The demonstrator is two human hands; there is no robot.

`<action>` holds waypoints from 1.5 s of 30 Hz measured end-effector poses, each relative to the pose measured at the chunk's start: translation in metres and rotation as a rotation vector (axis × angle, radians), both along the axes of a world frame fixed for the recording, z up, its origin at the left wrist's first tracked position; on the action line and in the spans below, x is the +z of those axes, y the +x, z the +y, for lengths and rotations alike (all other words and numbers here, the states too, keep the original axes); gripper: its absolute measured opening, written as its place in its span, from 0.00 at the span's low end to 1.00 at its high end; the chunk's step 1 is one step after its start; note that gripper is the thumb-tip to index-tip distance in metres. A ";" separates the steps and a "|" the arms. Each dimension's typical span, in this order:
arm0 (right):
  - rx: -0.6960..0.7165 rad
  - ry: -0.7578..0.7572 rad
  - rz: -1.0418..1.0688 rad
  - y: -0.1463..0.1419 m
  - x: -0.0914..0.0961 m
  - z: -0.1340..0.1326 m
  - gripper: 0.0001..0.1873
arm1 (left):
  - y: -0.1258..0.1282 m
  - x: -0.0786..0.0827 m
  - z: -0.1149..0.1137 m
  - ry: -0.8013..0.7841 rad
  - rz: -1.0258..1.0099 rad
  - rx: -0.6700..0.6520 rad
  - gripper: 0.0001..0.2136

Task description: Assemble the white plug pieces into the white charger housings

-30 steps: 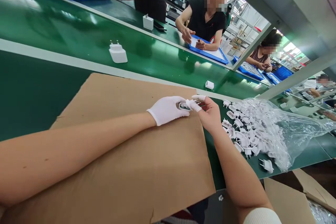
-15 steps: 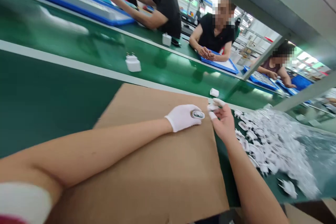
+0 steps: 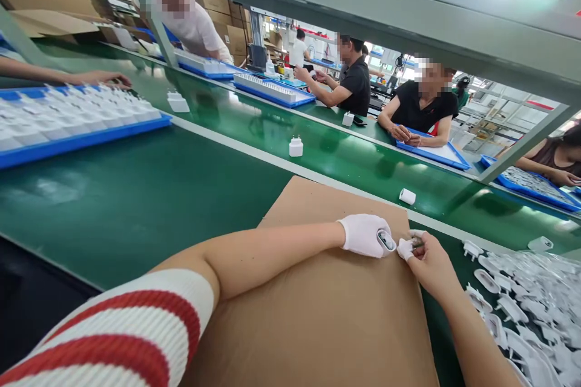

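Note:
My left hand (image 3: 365, 234), in a white glove, is closed round a small white charger shell (image 3: 386, 240) whose open end faces right. My right hand (image 3: 426, 260), bare with white finger cots, pinches a small part against that open end. Both hands rest above a brown cardboard sheet (image 3: 318, 314) on the green table. A heap of white plug parts (image 3: 521, 308) lies just right of my right hand.
On the green conveyor belt (image 3: 204, 115) stand a white charger (image 3: 296, 146), another charger (image 3: 178, 102) and a small white shell (image 3: 407, 196). A blue tray of white parts (image 3: 68, 121) sits at left. Several people work across the belt with blue trays (image 3: 436, 154).
The view has swung left and up, showing more of the belt and the blue tray at left. My right hand, apart from the shell half a second ago, is back against it.

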State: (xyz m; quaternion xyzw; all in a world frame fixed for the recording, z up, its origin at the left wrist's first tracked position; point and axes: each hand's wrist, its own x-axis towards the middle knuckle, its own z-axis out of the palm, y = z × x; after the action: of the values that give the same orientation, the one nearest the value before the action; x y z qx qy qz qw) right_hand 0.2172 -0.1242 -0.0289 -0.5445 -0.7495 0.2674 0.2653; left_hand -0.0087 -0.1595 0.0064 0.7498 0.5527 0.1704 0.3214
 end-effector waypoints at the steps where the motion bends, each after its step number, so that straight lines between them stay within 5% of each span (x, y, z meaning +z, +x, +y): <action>1: 0.003 -0.007 -0.032 0.000 0.000 0.000 0.25 | 0.003 0.003 -0.003 -0.028 0.008 0.057 0.19; 4: 0.010 -0.028 -0.044 -0.001 0.001 -0.001 0.22 | 0.018 0.004 -0.011 -0.026 0.029 0.203 0.34; 9: 0.030 -0.012 0.050 -0.010 0.004 -0.009 0.21 | 0.029 -0.013 -0.010 0.167 0.059 0.215 0.11; 16: 0.122 -0.054 0.168 -0.014 0.000 -0.011 0.12 | 0.016 -0.032 -0.001 0.261 -0.041 -0.003 0.16; 20: 0.000 -0.043 0.247 -0.011 0.005 -0.008 0.17 | 0.017 -0.040 0.003 0.330 -0.081 0.230 0.28; 22: -0.073 -0.027 0.331 -0.011 0.009 -0.007 0.21 | 0.015 -0.041 0.006 0.289 -0.073 0.321 0.28; 26: -0.070 0.108 0.390 -0.017 0.012 -0.011 0.18 | 0.009 -0.038 0.010 0.098 -0.167 0.260 0.16; 32: 0.127 0.362 0.120 -0.031 0.017 -0.024 0.16 | 0.014 -0.040 0.009 0.086 -0.249 0.234 0.16; 45: 0.227 0.519 -0.234 -0.036 0.015 -0.015 0.11 | 0.016 -0.044 0.012 0.218 -0.306 0.106 0.14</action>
State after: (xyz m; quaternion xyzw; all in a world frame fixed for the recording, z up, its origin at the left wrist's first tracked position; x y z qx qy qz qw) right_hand 0.1808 -0.1393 -0.0134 -0.3985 -0.8742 0.0304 0.2757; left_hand 0.0071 -0.1478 -0.0379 0.7152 0.5146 0.3579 0.3091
